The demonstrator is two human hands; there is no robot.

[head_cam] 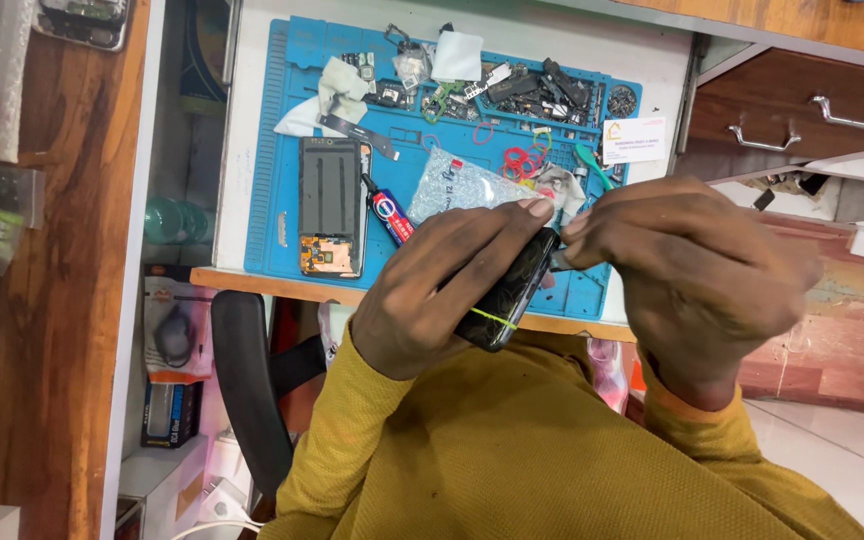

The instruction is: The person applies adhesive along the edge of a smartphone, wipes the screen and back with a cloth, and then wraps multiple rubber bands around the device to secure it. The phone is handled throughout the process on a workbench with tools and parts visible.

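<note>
Black glass shows where we hold one phone (508, 292) in our left hand (442, 295), a thin yellow-green band (493, 318) around its lower end. Our left fingers (512, 215) wrap its back and top edge, hiding most of it. Our right hand (697, 270) is clenched on a small tool (560, 262) whose tip meets the phone's upper edge; the fist covers the rest, so we cannot tell its kind. The phone hangs above the near edge of the bench (252, 150), over our mustard sleeves. On the blue mat (282, 200) we count one opened phone body (331, 205), one glue tube (389, 214), one clear bag (457, 185) and a cluster of red rubber bands (522, 160). The small parts at the mat's far edge are too tangled to count. Bare mat lies only along its left and near edges.
</note>
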